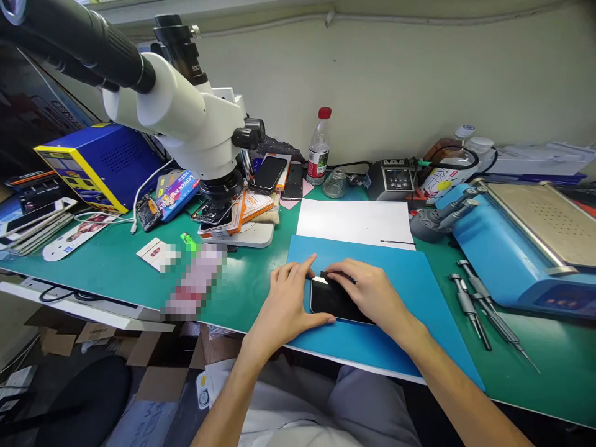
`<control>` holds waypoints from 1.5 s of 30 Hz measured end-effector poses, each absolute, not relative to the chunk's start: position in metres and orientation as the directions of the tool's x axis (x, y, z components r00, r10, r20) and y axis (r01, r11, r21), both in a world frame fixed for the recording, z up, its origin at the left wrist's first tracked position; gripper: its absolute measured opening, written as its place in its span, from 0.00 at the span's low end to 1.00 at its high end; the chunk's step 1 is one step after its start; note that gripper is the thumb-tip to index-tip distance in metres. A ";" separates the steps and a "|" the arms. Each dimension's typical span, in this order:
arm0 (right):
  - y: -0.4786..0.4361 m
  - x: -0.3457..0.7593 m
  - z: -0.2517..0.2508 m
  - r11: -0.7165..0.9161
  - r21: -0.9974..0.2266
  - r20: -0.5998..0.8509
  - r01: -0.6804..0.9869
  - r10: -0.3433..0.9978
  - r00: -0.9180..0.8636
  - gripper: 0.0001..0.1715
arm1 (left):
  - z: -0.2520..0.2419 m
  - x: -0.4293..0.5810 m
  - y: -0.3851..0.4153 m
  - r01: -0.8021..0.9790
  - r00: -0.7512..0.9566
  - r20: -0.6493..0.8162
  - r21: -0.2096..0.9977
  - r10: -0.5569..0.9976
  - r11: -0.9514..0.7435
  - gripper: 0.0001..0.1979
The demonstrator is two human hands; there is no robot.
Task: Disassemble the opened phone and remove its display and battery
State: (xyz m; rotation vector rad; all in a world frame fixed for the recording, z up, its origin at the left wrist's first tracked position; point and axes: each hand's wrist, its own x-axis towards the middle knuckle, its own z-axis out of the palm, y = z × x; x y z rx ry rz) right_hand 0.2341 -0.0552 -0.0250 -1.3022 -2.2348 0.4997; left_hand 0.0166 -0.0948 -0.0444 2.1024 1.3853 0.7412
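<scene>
A smartphone (338, 302) with a dark screen and a pale edge lies flat on the blue mat (372, 344). My left hand (289, 302) is round its left end, thumb along the near edge, fingers by the far corner and the index finger raised. My right hand (375, 292) reaches over the screen from the right, its fingers closed in a pinch at the far left corner. A small black piece (323, 274) shows at those fingertips; its kind cannot be made out. The right hand covers part of the screen.
A microscope (186, 118) stands at left above stacked phones and boxes. White paper (356, 220) lies behind the mat. Screwdrivers (470, 310) and a blue heating plate machine (516, 248) are at right. A bottle (319, 149) and glass jar (335, 184) stand near the wall.
</scene>
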 end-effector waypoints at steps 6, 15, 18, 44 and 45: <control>-0.056 0.234 -0.023 0.511 -0.461 0.225 0.725 0.858 -0.462 0.15 | -0.045 0.017 -0.094 0.653 0.331 0.185 0.663 0.925 -0.366 0.60; -0.043 0.233 -0.016 0.436 -0.545 0.097 0.716 0.881 -0.463 0.15 | -0.044 0.017 -0.093 0.663 0.344 0.186 0.647 0.921 -0.378 0.58; -0.037 0.235 -0.014 0.397 -0.609 0.044 0.686 0.881 -0.471 0.15 | -0.044 0.017 -0.094 0.661 0.350 0.186 0.646 0.918 -0.383 0.58; -0.091 0.325 -0.025 0.107 -0.659 0.228 0.745 0.972 0.062 0.20 | -0.017 0.008 -0.103 0.608 0.520 0.165 0.618 0.838 -0.499 0.34; -0.095 0.328 -0.030 0.105 -0.653 0.236 0.750 0.969 0.069 0.21 | -0.015 0.009 -0.103 0.579 0.510 0.174 0.654 0.842 -0.486 0.33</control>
